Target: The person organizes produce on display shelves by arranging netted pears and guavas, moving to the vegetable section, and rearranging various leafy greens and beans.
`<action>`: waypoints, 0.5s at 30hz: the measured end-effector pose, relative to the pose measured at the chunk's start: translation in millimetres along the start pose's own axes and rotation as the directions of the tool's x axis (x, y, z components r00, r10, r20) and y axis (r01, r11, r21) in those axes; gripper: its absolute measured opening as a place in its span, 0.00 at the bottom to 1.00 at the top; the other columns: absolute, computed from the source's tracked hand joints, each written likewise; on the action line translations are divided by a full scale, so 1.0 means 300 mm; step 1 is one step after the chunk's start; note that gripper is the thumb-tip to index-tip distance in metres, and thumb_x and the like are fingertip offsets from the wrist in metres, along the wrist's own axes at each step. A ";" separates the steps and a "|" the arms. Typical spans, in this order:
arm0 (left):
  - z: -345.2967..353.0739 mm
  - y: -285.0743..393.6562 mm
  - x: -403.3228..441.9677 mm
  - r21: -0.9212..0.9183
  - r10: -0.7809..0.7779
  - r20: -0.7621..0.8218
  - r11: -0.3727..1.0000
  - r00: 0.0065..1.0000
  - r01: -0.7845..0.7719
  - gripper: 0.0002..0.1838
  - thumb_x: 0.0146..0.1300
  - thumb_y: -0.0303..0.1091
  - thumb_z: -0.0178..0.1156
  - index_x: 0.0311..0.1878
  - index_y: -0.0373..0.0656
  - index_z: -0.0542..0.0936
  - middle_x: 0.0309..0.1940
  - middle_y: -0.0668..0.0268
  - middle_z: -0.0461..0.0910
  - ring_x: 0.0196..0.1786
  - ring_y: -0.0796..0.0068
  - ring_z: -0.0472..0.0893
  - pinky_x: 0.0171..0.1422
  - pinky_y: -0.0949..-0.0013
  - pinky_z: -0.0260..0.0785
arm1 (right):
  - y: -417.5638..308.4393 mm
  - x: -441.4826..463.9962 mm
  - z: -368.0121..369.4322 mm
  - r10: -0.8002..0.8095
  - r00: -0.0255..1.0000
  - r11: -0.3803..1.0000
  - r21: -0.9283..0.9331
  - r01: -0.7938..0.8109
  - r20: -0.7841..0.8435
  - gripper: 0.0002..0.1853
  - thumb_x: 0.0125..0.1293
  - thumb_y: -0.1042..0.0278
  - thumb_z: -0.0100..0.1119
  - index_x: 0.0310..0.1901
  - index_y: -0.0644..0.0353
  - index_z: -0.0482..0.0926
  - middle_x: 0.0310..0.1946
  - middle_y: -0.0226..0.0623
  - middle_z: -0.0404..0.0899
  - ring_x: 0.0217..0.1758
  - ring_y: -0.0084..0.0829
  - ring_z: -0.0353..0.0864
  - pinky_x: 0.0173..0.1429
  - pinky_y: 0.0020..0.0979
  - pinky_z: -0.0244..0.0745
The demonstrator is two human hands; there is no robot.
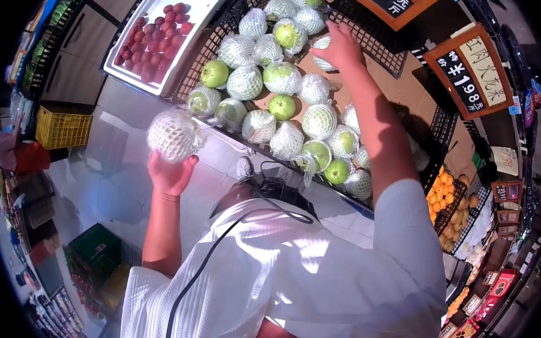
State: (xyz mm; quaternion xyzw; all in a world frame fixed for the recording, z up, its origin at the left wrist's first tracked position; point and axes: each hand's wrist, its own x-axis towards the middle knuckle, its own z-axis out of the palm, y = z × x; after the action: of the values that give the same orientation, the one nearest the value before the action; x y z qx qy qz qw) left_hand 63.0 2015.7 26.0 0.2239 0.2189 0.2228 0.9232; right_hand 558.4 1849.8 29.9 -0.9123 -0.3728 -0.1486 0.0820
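Note:
My left hand (170,174) holds up a guava in a white foam net and clear wrap (172,139), outside the crate's left front corner. Over the far part of the black crate (398,209), my right hand (341,48) has its fingers round another net-wrapped guava (323,53); part of that fruit is hidden by the hand. Many more guavas lie between and below my hands, most in foam nets. A bare green guava (282,107) sits among them, and another bare one (336,171) is near the front edge.
A white tray of red plums (156,44) stands left of the crate. Framed price signs (468,71) rise at the right, above orange fruit (440,193). A yellow basket (63,128) and a green crate (95,245) are at the left. A black cable (197,265) crosses my shirt.

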 end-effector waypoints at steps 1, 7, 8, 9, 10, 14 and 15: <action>0.002 0.001 -0.013 0.008 0.000 -0.013 1.000 1.000 0.000 0.41 0.62 0.58 0.64 0.74 0.48 0.70 0.66 0.59 0.76 0.60 0.59 0.80 0.48 0.56 0.79 | 0.032 0.014 0.048 0.003 0.983 0.995 0.093 -0.020 0.184 0.45 0.48 0.40 0.79 0.68 0.50 0.79 0.61 0.48 0.83 0.62 0.45 0.84 0.67 0.42 0.78; 0.035 -0.023 -0.002 0.047 -0.058 0.022 0.997 0.998 0.057 0.43 0.61 0.55 0.70 0.75 0.46 0.68 0.67 0.59 0.76 0.62 0.59 0.80 0.53 0.57 0.83 | 0.080 -0.012 0.052 0.115 0.781 0.977 0.072 -0.200 0.614 0.48 0.46 0.45 0.79 0.70 0.57 0.75 0.61 0.50 0.82 0.63 0.49 0.83 0.68 0.43 0.77; 0.035 -0.043 0.020 0.057 -0.081 0.061 0.995 0.995 0.078 0.43 0.61 0.55 0.71 0.75 0.45 0.67 0.68 0.58 0.75 0.62 0.59 0.80 0.55 0.56 0.83 | 0.113 -0.042 0.053 0.099 0.807 0.974 0.109 -0.198 0.582 0.47 0.47 0.46 0.79 0.69 0.58 0.75 0.62 0.51 0.82 0.64 0.49 0.83 0.68 0.43 0.77; 0.040 -0.064 0.045 0.070 -0.106 0.099 0.993 0.989 0.100 0.44 0.61 0.54 0.71 0.76 0.45 0.67 0.68 0.58 0.75 0.63 0.59 0.80 0.56 0.56 0.84 | 0.136 -0.077 0.039 0.104 0.805 0.972 0.111 -0.207 0.585 0.46 0.48 0.46 0.79 0.69 0.59 0.75 0.62 0.52 0.82 0.64 0.49 0.83 0.68 0.43 0.77; 0.061 -0.090 0.075 0.087 -0.143 0.118 0.987 0.983 0.133 0.45 0.60 0.54 0.73 0.76 0.46 0.67 0.69 0.59 0.75 0.64 0.59 0.79 0.56 0.56 0.84 | 0.158 -0.115 0.022 0.111 0.802 0.970 0.113 -0.217 0.587 0.46 0.48 0.46 0.79 0.69 0.59 0.75 0.61 0.52 0.82 0.64 0.50 0.83 0.69 0.43 0.77; 0.171 -0.232 0.239 0.182 -0.306 0.197 0.945 0.931 0.273 0.42 0.65 0.52 0.71 0.77 0.46 0.66 0.70 0.59 0.75 0.69 0.60 0.78 0.63 0.54 0.82 | 0.204 -0.267 -0.014 0.174 0.781 0.932 0.154 -0.327 0.600 0.45 0.51 0.45 0.78 0.69 0.57 0.75 0.64 0.51 0.80 0.67 0.50 0.80 0.70 0.43 0.75; 0.214 -0.270 0.283 0.191 -0.341 0.234 0.934 0.910 0.301 0.40 0.67 0.51 0.69 0.76 0.45 0.66 0.70 0.59 0.75 0.68 0.60 0.79 0.63 0.56 0.82 | 0.193 -0.300 -0.037 0.183 0.785 0.938 0.133 -0.319 0.591 0.46 0.51 0.44 0.77 0.71 0.55 0.74 0.65 0.51 0.79 0.68 0.51 0.79 0.71 0.44 0.74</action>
State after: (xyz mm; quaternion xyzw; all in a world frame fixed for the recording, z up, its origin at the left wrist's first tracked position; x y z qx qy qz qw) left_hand 189.1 1973.8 10.4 0.2815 0.1443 0.0185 0.9485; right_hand 535.8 1746.8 8.3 -0.9406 -0.2690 0.1868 0.0890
